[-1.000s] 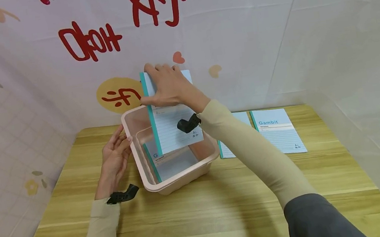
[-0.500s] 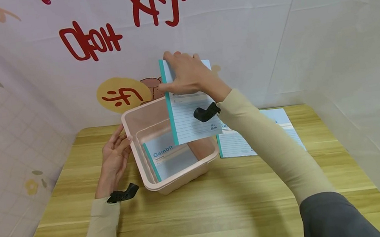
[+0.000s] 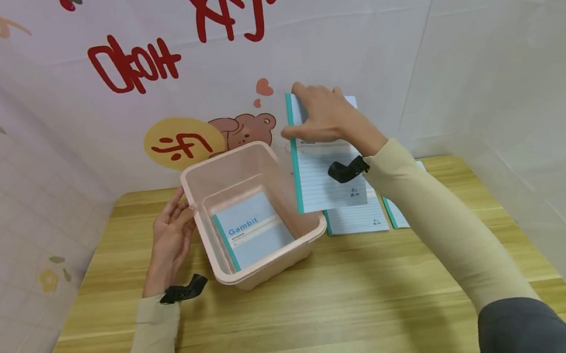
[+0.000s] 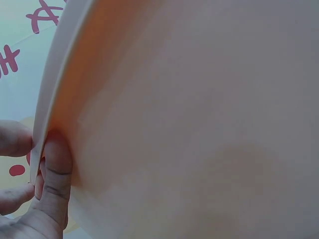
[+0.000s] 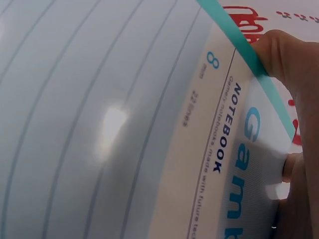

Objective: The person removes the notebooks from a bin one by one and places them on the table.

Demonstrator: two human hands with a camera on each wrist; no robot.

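In the head view a notebook [image 3: 318,187] with a teal spine hangs upright in my right hand [image 3: 325,113], its lower edge overlapping the right rim of a pale pink plastic bin [image 3: 224,175]. The right wrist view has my thumb [image 5: 276,52] over the teal spine of the cover, and fingertips reach the notebook's top edge. My left hand [image 3: 173,231] pinches the bin's left rim. Close up in the left wrist view, that rim [image 4: 60,64] runs between thumb and fingers. Inside the bin, another Gambit notebook [image 3: 255,233] lies flat, cover up.
Right of the bin, two more notebooks lie on the wooden table [image 3: 301,327]: one notebook [image 3: 357,221] partly behind the held one, the other notebook [image 3: 398,218] mostly behind my right forearm. A printed white cloth [image 3: 350,33] stands along the table's back edge.
My right hand has carried the notebook rightward, from above the bin to its right side, baring the notebook inside. The left hand has stayed at the rim.
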